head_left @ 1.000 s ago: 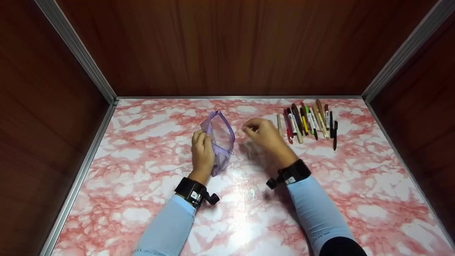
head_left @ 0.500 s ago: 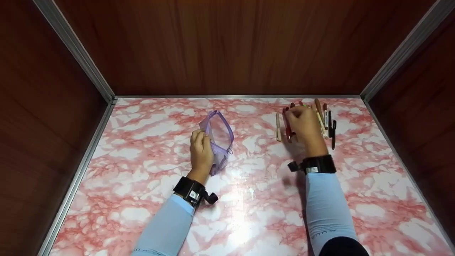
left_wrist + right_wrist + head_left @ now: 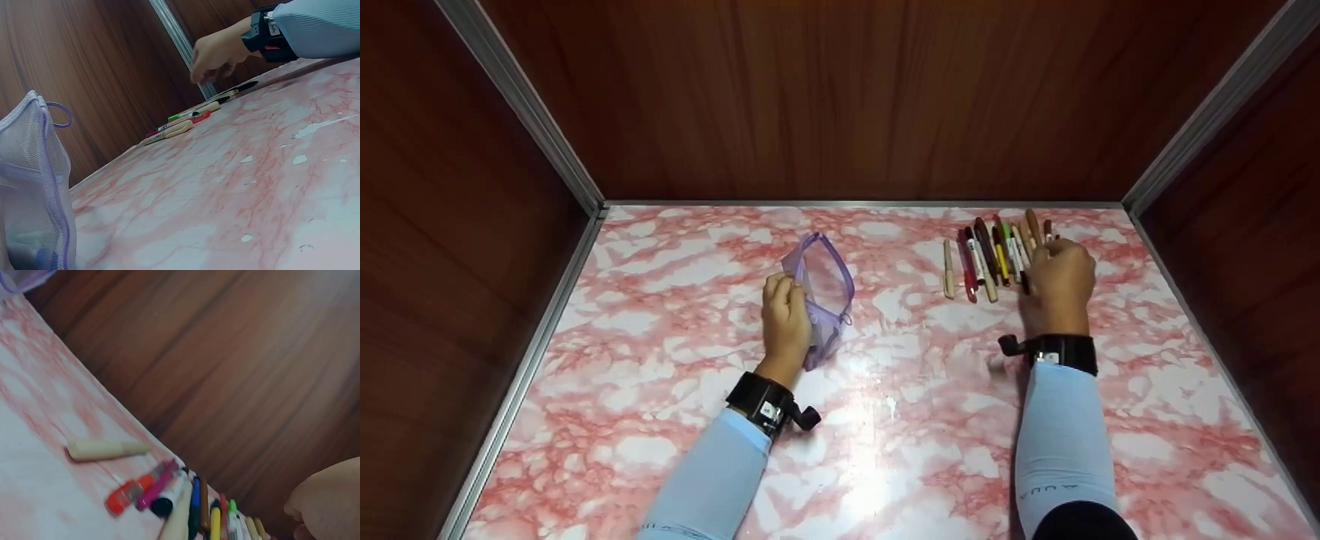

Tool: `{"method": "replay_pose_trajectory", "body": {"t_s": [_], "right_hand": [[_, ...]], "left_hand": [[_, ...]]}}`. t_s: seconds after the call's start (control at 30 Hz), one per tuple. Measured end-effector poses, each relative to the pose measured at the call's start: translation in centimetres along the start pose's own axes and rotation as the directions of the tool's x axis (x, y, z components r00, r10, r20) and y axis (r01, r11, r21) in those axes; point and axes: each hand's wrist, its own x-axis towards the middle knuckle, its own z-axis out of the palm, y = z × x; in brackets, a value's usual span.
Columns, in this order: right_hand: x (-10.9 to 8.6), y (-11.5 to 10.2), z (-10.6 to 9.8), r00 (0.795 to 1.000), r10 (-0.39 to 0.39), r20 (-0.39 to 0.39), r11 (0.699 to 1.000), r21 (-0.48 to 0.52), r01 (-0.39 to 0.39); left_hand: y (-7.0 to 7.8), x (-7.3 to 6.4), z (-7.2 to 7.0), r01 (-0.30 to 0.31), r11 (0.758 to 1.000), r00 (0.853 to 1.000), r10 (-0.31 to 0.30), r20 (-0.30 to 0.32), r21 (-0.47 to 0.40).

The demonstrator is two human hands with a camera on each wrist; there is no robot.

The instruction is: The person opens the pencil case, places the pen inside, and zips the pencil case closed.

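Observation:
My left hand point(image 3: 786, 315) grips the side of a purple mesh pencil pouch point(image 3: 823, 324), fingers curled over its edge. The pouch stands with its zipped mouth wide apart; in the left wrist view a zipper pull ring point(image 3: 61, 115) sticks out near its top, and something blue shows low behind the mesh point(image 3: 28, 225). At the right end of a row of pens and markers, my right hand point(image 3: 1065, 277) hangs low with bent fingers. It covers the black pens there in the head view. From the left wrist view, no pen shows between its fingers.
Several pens and markers lie side by side at the back right, among them a red pen point(image 3: 970, 289), a yellow marker point(image 3: 1001, 262) and a brown one point(image 3: 1032, 221). A beige pen point(image 3: 949, 270) lies slightly apart at their left. Wooden panels point(image 3: 840, 105) wall the marbled table.
My right hand has moved right, from beside the pouch, over the pens to the row's right end. The left hand and pouch have stayed put.

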Motion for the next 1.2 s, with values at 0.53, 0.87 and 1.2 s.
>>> {"method": "replay_pose_trajectory", "body": {"t_s": [0.53,0.87,1.2], "right_hand": [[0.4,3.6,-0.6,0.965,0.262,0.004,0.957,-0.131,-0.259],[0.5,4.1,-0.4,0.97,0.239,0.049,0.96,-0.164,-0.229],[0.7,4.1,-1.1,0.943,0.3,0.146,0.948,-0.157,-0.277]], "left_hand": [[-0.2,0.0,0.0,-0.046,0.999,0.999,0.046,-0.011,0.008],[-0.2,-0.1,0.0,-0.033,0.999,0.999,0.033,-0.014,0.002],[-0.1,0.0,0.1,-0.032,0.999,0.999,0.032,-0.014,0.011]]}}
